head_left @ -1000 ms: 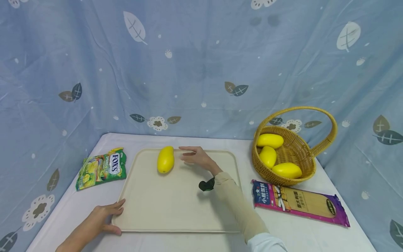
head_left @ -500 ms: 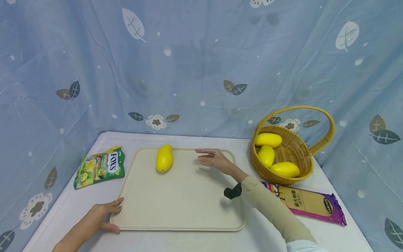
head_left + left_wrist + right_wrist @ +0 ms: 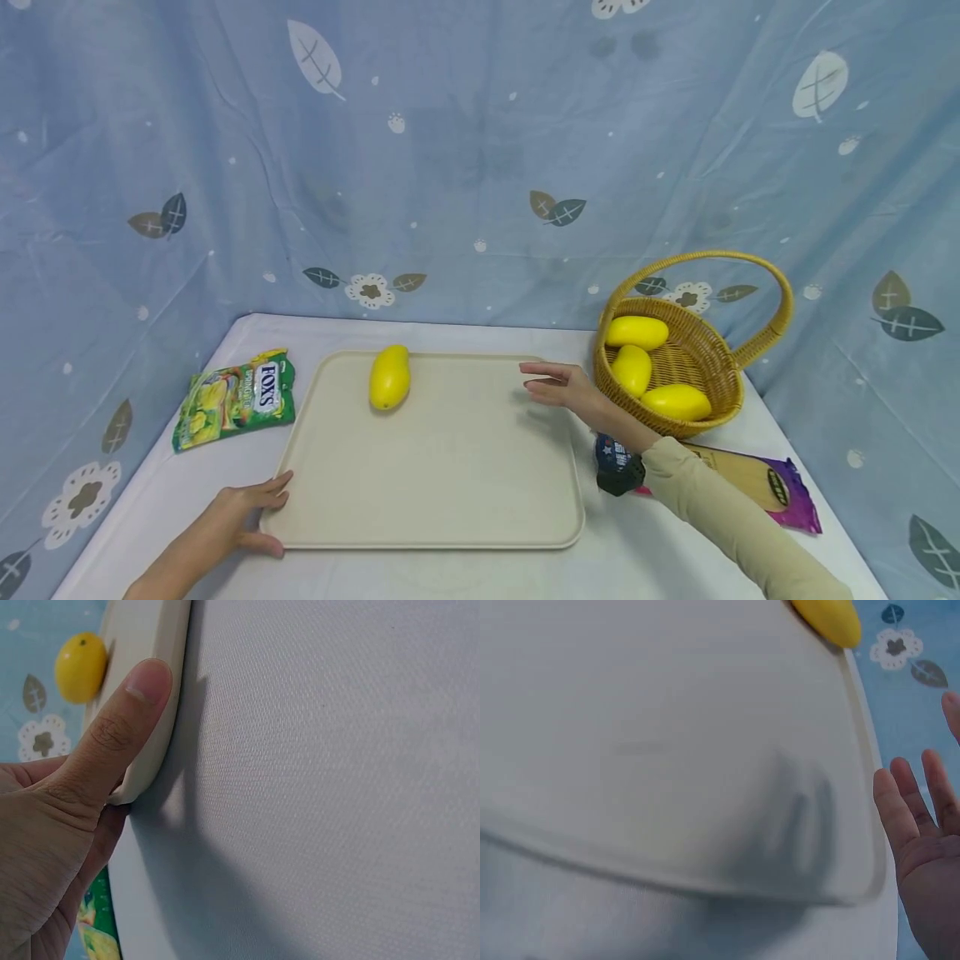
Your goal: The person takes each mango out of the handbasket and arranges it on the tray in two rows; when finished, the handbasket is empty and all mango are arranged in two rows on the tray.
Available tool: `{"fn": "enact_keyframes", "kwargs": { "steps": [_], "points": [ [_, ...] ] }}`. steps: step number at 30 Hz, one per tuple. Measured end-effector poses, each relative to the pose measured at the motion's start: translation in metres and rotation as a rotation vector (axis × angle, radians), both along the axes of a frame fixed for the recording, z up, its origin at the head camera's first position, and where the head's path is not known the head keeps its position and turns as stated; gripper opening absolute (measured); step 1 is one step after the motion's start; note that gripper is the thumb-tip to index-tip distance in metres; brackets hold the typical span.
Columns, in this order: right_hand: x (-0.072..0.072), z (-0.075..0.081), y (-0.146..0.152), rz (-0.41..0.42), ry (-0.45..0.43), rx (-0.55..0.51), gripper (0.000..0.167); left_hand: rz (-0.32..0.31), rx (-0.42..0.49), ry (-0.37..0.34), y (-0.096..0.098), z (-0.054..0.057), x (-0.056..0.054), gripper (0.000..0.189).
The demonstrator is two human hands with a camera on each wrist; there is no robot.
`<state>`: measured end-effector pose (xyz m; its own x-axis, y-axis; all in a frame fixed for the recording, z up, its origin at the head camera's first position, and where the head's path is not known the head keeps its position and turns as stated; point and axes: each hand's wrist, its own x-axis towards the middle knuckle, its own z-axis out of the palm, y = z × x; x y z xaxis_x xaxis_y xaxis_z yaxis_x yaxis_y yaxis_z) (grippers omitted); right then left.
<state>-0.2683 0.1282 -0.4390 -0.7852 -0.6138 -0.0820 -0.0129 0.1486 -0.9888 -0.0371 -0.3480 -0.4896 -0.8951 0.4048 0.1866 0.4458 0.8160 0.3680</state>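
Observation:
My left hand (image 3: 238, 518) holds the front left corner of the beige tray (image 3: 431, 492). In the left wrist view the thumb (image 3: 124, 720) lies along the tray's front edge, and the other fingers are partly hidden behind the corner. A yellow mango-shaped fruit (image 3: 390, 379) lies near the tray's back edge, left of its middle. My right hand (image 3: 566, 390) hovers over the back right corner of the tray, fingers extended and holding nothing. In the right wrist view that hand (image 3: 930, 832) shows spread fingers, with its shadow on the tray.
At the back right stands a wicker basket (image 3: 731, 371) with a tall handle and 3 similar yellow fruits (image 3: 677, 402). A purple-ended pasta packet (image 3: 798, 496) lies before it, partly covered by the right forearm. A green Fox's candy bag (image 3: 236, 400) is left of the tray.
My right hand has moved right, away from the yellow fruit on the tray and towards the basket. The left hand stays at the tray's corner, and the fruit has not moved.

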Motion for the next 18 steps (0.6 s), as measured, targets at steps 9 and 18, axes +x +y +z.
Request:
{"fn": "enact_keyframes", "kwargs": {
  "steps": [9,18],
  "points": [
    [0.0,0.002,0.05,0.004,-0.011,-0.017,0.049,0.003,-0.013,-0.017,-0.002,-0.001,-0.001,0.071],
    [0.004,0.019,0.095,-0.055,0.019,-0.014,0.046,0.056,-0.036,-0.11,0.001,0.003,0.001,0.075]
  ]
}}
